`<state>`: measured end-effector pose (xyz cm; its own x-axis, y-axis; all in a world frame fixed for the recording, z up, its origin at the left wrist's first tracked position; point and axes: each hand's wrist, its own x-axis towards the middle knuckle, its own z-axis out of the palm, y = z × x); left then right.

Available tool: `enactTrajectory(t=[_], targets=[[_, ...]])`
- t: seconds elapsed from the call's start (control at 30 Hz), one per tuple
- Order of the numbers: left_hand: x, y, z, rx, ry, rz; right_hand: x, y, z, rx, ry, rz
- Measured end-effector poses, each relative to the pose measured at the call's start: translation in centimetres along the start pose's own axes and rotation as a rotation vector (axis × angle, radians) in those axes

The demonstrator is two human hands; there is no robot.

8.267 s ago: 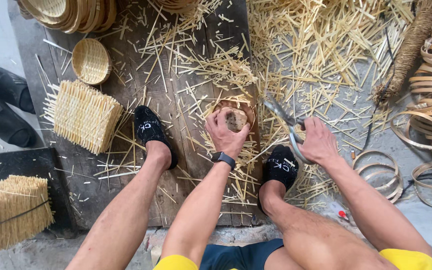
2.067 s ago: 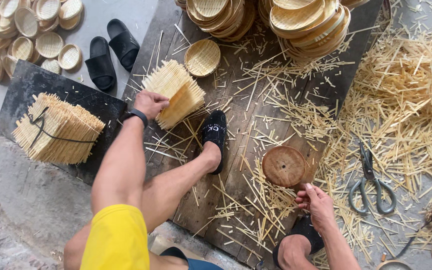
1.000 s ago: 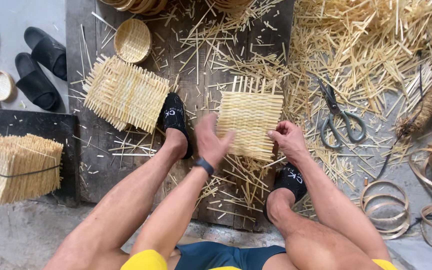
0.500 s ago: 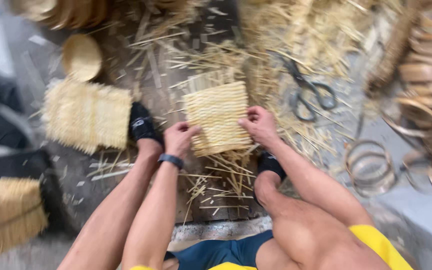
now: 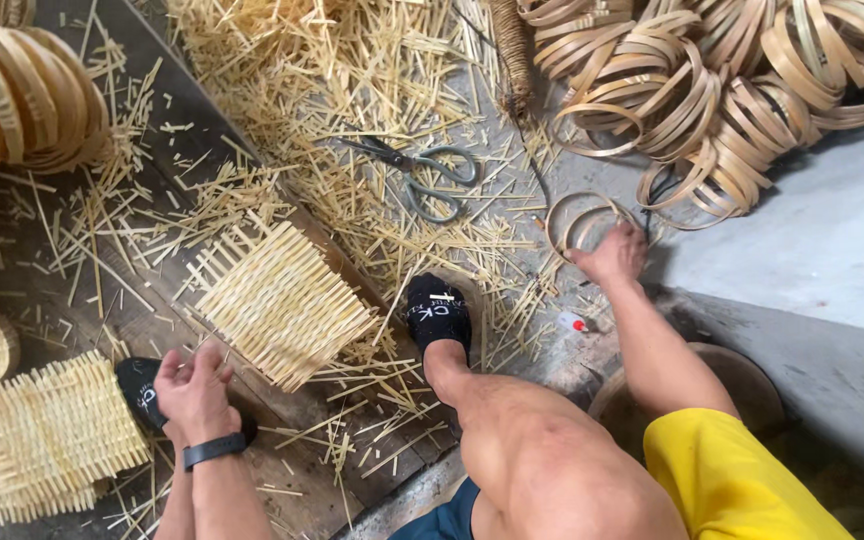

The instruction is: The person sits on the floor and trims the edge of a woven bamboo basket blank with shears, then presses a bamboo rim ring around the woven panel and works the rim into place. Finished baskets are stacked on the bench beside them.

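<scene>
On the floor, the right hand (image 5: 612, 255) closes its fingers on a bamboo ring (image 5: 584, 222); the left hand (image 5: 192, 385), loosely curled and holding nothing, touches the woven mat (image 5: 282, 300). Scissors (image 5: 422, 170) lie among the nearby splinters (image 5: 352, 80).

Bare grey floor (image 5: 832, 240) lay open at three o'clock of the right hand (image 5: 612, 255). Piled bamboo rings (image 5: 732, 90) blocked twelve to two o'clock; scissors (image 5: 417, 175) and cut straw (image 5: 352, 90) cluttered ten o'clock; a sandalled foot (image 5: 439, 315) barred eight
</scene>
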<state>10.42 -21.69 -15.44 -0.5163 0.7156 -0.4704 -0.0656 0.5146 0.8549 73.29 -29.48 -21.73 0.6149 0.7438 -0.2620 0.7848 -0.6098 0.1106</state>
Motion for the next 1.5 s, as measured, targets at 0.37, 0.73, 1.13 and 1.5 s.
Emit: enactTrajectory(t=[0.37,0.73,1.13,1.5], targets=[[-6.6,8.2,4.8,0.301,0.11,0.7,-4.4,-6.2,-9.8,0.208,0.208,-0.564],[-8.4,14.7,13.1,-0.603,-0.61,-0.197,-9.4,-26.2,-29.2,0.698,0.222,-1.66],[-10.0,20.8,11.9,-0.23,-0.624,-0.555,-12.2,-33.3,-30.1,0.604,0.301,-1.807],[-7.4,19.2,11.6,-0.467,-0.696,-0.424,-12.5,-37.4,-31.6,0.594,0.025,-1.575]])
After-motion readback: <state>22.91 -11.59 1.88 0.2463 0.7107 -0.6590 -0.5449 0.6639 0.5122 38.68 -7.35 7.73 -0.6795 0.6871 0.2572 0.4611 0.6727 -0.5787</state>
